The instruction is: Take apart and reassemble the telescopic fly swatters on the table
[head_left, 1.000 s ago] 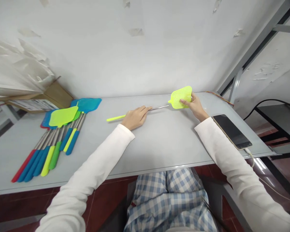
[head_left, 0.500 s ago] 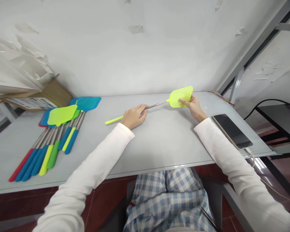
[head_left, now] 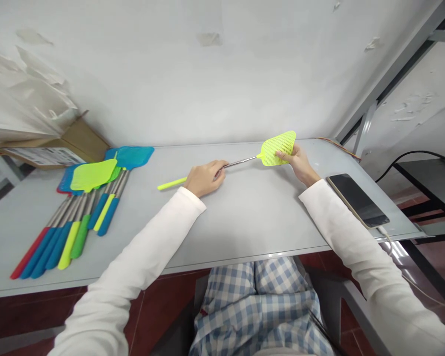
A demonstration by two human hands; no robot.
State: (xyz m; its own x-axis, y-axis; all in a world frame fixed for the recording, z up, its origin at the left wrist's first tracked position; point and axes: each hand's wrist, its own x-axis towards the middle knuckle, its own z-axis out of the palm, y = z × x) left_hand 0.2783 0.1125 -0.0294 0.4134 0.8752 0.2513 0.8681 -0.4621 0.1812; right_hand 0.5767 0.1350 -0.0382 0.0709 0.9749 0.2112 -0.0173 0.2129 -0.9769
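Note:
A yellow-green fly swatter (head_left: 270, 149) with a perforated head, a thin metal rod and a yellow grip is stretched between my hands above the table (head_left: 244, 222). My left hand (head_left: 205, 178) is closed around its metal rod, near the grip, whose end sticks out to the left. With thumb on top and fingers behind, my right hand (head_left: 299, 163) pinches the right edge of the head. Over on the left lie several other fly swatters (head_left: 92, 175) in a pile, with red, blue, yellow and green grips.
A phone (head_left: 358, 200) with a white cable plugged in lies at the table's right side. At the back left stands an open cardboard box (head_left: 79, 143) with white wrapping above it. A white wall (head_left: 215, 89) rises behind the table, and a metal frame stands on the right.
Both hands keep their grip on the fly swatter and have hardly moved. The whole view has shifted slightly.

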